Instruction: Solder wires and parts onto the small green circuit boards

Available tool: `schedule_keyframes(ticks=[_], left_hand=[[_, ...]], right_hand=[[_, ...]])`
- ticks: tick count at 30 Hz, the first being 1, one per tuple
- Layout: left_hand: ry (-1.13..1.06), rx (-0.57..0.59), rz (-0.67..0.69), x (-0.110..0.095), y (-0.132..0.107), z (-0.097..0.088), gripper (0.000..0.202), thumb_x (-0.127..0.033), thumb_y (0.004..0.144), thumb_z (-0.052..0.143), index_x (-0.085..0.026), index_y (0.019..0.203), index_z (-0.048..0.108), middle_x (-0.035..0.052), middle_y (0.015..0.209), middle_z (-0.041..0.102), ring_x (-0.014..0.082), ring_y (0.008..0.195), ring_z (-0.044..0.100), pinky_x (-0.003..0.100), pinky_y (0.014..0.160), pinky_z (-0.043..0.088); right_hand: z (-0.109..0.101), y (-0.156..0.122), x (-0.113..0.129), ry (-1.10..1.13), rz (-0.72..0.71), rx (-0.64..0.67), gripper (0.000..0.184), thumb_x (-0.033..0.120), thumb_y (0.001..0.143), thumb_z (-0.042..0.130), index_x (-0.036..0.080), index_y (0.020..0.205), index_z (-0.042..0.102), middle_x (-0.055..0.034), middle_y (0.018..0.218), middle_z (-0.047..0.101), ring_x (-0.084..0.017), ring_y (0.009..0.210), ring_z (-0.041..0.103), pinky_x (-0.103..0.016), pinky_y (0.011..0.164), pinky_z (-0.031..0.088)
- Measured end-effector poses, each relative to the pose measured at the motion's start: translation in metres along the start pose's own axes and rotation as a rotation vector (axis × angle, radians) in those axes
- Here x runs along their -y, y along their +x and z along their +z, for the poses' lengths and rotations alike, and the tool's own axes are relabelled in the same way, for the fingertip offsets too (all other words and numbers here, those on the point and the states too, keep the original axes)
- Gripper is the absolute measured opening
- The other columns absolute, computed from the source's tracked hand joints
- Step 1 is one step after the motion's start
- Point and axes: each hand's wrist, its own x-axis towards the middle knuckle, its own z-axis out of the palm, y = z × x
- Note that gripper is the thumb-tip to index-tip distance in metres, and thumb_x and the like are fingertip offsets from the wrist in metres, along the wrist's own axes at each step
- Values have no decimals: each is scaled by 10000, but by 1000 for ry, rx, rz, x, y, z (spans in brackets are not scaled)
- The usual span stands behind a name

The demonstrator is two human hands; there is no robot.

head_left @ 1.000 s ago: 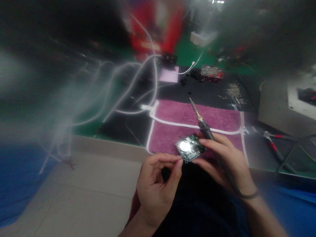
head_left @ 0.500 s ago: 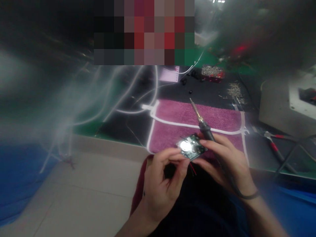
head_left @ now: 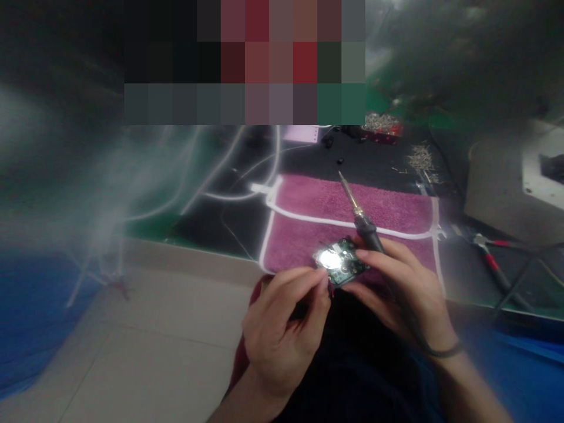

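Observation:
My right hand [head_left: 409, 288] holds a small green circuit board [head_left: 348, 267] between thumb and fingers. A soldering iron [head_left: 359, 211] with a black handle also rests in that hand, its metal tip pointing up and away over the cloth. White glare covers the board's left part. Closed in a pinch at the board's lower left corner is my left hand [head_left: 286, 317]. Thin red and dark wires [head_left: 332, 289] show at its fingertips; the exact grip on them is partly hidden.
A purple cloth [head_left: 304, 194] with white edging lies under the board, a white cable across it. Red-handled pliers [head_left: 491, 264] and a grey box [head_left: 493, 182] are on the right. Metal pins [head_left: 420, 158] lie loose behind, near a full container [head_left: 381, 129].
My left hand has shifted slightly left, and its thumb and forefinger have come together at the wires. The wires have moved left. My right hand stays nearly still with board and iron.

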Motion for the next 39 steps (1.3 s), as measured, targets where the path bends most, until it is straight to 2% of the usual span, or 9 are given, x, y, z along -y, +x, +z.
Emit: schedule_keyframes(ticks=[3, 9, 15, 22, 26, 32, 39], left_hand=[[-37, 42, -44, 4, -1, -4, 350, 14, 843, 840, -206, 1114, 814, -12, 1012, 808, 124, 889, 761, 264, 831, 629], [-130, 209, -172, 9, -7, -10, 312, -44, 922, 794, -256, 1151, 794, -18, 1060, 788, 119, 894, 774, 268, 857, 639], [-172, 244, -302, 8, -8, -8, 228, -108, 977, 768, -283, 1123, 772, -41, 1027, 776, 94, 823, 794, 218, 803, 657], [-125, 280, -330, 2, 5, -9, 158, -141, 984, 756, -283, 1054, 747, -73, 910, 812, 84, 750, 815, 166, 745, 655], [-114, 332, -396, -5, 19, -12, 92, -164, 969, 753, -256, 966, 751, -69, 856, 829, 90, 696, 815, 160, 687, 649], [-70, 445, -507, -12, 34, -18, 55, -187, 932, 736, -239, 914, 743, -61, 719, 802, 109, 582, 782, 156, 514, 577], [-101, 533, -526, -9, 39, -21, 73, -200, 978, 708, -238, 918, 724, -54, 758, 797, 92, 605, 767, 148, 550, 570]], right_hand=[[0, 0, 0, -17, 4, -2, 520, 258, 997, 853, 251, 1460, 616, -55, 1519, 594, -117, 1379, 621, -143, 1170, 476], [0, -2, 0, 0, 21, -4, 523, 227, 981, 864, 258, 1446, 627, -46, 1509, 606, -133, 1368, 636, -165, 1152, 506], [-1, -1, 1, -19, 9, -6, 555, 217, 962, 883, 260, 1451, 622, -42, 1508, 609, -120, 1352, 644, -149, 1156, 493], [-1, -1, 0, -25, -9, -1, 550, 217, 972, 872, 251, 1458, 615, -52, 1524, 596, -124, 1387, 618, -154, 1182, 479], [-1, -1, -1, -25, -3, -3, 559, 219, 972, 870, 261, 1465, 610, -50, 1528, 594, -130, 1390, 617, -169, 1178, 489], [-1, -2, 0, -15, -6, -3, 563, 227, 971, 871, 264, 1469, 609, -55, 1512, 605, -146, 1379, 627, -193, 1168, 507], [-2, -2, 1, -23, 3, 16, 555, 247, 971, 870, 281, 1463, 615, -49, 1500, 613, -165, 1332, 660, -225, 1121, 563]])
